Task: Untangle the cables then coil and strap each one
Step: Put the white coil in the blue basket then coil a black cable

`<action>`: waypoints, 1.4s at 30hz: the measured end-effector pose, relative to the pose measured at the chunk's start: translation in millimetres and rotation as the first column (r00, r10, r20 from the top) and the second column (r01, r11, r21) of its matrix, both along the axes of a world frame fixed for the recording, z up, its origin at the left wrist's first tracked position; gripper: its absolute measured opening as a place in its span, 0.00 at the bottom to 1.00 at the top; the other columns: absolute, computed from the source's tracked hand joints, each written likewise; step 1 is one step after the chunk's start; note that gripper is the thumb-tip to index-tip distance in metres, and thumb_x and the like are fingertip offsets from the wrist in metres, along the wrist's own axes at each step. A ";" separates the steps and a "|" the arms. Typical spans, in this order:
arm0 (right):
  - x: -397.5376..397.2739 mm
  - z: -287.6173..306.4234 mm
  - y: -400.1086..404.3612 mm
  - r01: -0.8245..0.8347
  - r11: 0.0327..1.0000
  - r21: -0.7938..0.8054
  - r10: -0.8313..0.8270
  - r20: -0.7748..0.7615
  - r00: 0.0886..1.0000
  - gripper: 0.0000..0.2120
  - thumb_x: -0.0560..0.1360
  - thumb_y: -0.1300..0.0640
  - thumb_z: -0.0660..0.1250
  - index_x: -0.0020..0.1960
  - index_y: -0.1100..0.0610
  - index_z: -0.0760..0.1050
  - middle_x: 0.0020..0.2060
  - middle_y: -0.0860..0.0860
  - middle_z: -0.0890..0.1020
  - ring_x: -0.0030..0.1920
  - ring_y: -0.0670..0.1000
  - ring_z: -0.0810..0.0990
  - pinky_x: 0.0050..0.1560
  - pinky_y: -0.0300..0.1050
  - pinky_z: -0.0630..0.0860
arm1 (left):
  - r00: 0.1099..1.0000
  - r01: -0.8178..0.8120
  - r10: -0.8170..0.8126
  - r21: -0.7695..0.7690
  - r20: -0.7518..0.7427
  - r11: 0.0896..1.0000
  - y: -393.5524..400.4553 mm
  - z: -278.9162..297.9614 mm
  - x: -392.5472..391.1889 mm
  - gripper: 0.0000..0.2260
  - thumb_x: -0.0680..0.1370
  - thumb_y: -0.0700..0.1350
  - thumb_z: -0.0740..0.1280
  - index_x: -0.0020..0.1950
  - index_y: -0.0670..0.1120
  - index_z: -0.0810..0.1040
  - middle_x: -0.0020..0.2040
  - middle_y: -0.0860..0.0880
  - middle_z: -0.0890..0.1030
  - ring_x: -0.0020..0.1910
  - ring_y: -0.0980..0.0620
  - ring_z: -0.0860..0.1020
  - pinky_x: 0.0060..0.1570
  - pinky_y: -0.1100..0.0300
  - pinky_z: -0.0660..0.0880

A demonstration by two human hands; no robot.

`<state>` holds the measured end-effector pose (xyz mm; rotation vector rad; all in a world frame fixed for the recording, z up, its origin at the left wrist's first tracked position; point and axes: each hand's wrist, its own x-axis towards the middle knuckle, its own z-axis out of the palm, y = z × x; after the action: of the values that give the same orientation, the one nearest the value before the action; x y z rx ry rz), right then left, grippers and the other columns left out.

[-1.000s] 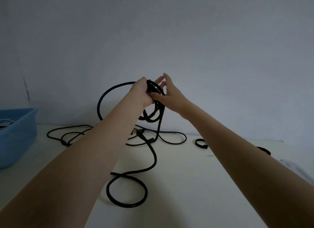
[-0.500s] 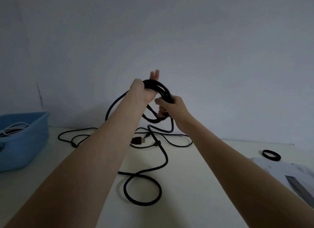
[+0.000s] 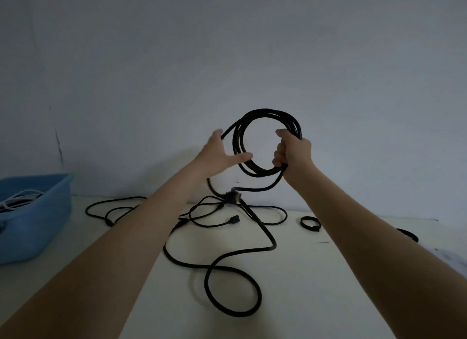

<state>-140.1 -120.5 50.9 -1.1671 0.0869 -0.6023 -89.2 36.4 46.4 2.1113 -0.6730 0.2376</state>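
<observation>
At left, one blue plastic bin (image 3: 38, 220). Centre frame, the left hand (image 3: 219, 154), fingers spread loose, touches one round black cable coil (image 3: 265, 141) above the surface (image 3: 316, 288); the right hand (image 3: 293, 154) fingers clench it. Two black strap rings (image 3: 309, 223) lie right.

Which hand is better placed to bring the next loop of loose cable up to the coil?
Left hand: it is open beside the coil, while the right hand grips the coil.
</observation>
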 end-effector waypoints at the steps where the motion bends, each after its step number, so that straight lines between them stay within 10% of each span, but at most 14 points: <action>1: -2.7 1.7 -1.3 -0.046 0.999 -0.014 0.046 0.016 0.999 0.19 0.76 0.63 0.63 0.30 0.54 0.60 0.17 0.46 0.60 0.18 0.46 0.56 0.21 0.36 0.57 | 0.994 0.043 -0.047 -0.043 -0.099 0.998 -3.5 0.7 0.9 0.37 0.71 0.56 0.72 0.73 0.45 0.61 0.71 0.47 0.68 0.67 0.51 0.68 0.65 0.56 0.66; 4: -7.6 4.0 -8.4 -0.140 0.989 -0.044 0.142 0.047 0.989 0.21 0.76 0.63 0.63 0.29 0.53 0.57 0.19 0.46 0.57 0.19 0.46 0.54 0.20 0.37 0.55 | 0.949 0.147 -0.193 -0.193 -0.251 0.970 -9.0 5.6 0.9 0.17 0.73 0.54 0.70 0.57 0.46 0.76 0.57 0.48 0.81 0.50 0.56 0.78 0.52 0.65 0.68; 10: -1.7 -4.0 -11.6 -0.202 0.966 0.164 0.176 0.159 0.971 0.24 0.77 0.61 0.63 0.28 0.53 0.54 0.19 0.46 0.56 0.19 0.46 0.54 0.20 0.37 0.55 | 0.851 0.098 -0.427 -0.705 -0.306 0.702 -30.7 2.4 -9.6 0.05 0.75 0.43 0.69 0.51 0.45 0.78 0.48 0.47 0.84 0.50 0.53 0.82 0.56 0.58 0.76; 16: 1.8 -8.7 -9.1 -0.235 0.937 0.257 0.183 0.210 0.960 0.24 0.77 0.60 0.63 0.28 0.53 0.53 0.19 0.46 0.55 0.19 0.45 0.54 0.20 0.37 0.57 | 0.745 0.177 -0.519 -0.625 -0.420 0.760 -21.7 -0.7 -14.9 0.03 0.76 0.40 0.68 0.43 0.42 0.77 0.40 0.46 0.82 0.48 0.49 0.82 0.52 0.59 0.78; 24: 8.4 -21.3 2.6 -0.255 0.950 0.179 0.220 0.196 0.956 0.21 0.78 0.60 0.63 0.29 0.55 0.62 0.19 0.47 0.59 0.19 0.46 0.61 0.27 0.41 0.68 | 0.702 -0.152 -0.439 -0.720 -0.561 0.677 -27.0 20.7 -13.6 0.06 0.76 0.41 0.69 0.40 0.44 0.73 0.34 0.49 0.75 0.35 0.53 0.77 0.47 0.56 0.77; 35: -3.2 -33.2 7.0 -0.559 0.763 -0.325 0.602 0.042 0.797 0.16 0.74 0.77 0.56 0.53 0.60 0.70 0.36 0.55 0.74 0.35 0.50 0.75 0.48 0.46 0.75 | 0.638 -0.549 -0.309 -0.697 -0.706 0.461 -29.4 10.9 -6.5 0.07 0.73 0.37 0.61 0.35 0.44 0.69 0.34 0.50 0.71 0.33 0.53 0.69 0.54 0.56 0.69; 39: -6.9 -24.9 26.4 -0.549 0.665 -0.507 0.609 -0.059 0.791 0.17 0.73 0.76 0.60 0.55 0.58 0.71 0.45 0.54 0.77 0.43 0.50 0.76 0.48 0.46 0.71 | 0.776 -0.512 -0.234 -0.802 -0.586 0.307 -34.5 0.4 -0.7 0.14 0.79 0.38 0.57 0.63 0.40 0.74 0.57 0.45 0.78 0.34 0.54 0.73 0.34 0.60 0.71; 42: -3.5 -24.4 42.4 -0.384 0.852 -0.355 0.443 0.098 0.891 0.08 0.75 0.69 0.61 0.41 0.61 0.75 0.38 0.55 0.79 0.42 0.50 0.76 0.46 0.42 0.71 | 0.840 -0.483 -0.037 -0.778 -0.541 0.402 -36.6 2.2 -2.1 0.13 0.80 0.40 0.59 0.64 0.37 0.71 0.48 0.44 0.77 0.29 0.52 0.69 0.27 0.61 0.68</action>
<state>-143.6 -78.1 26.5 -1.3957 -0.4284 -0.3348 -91.3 -0.2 48.6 1.0695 0.1277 0.1521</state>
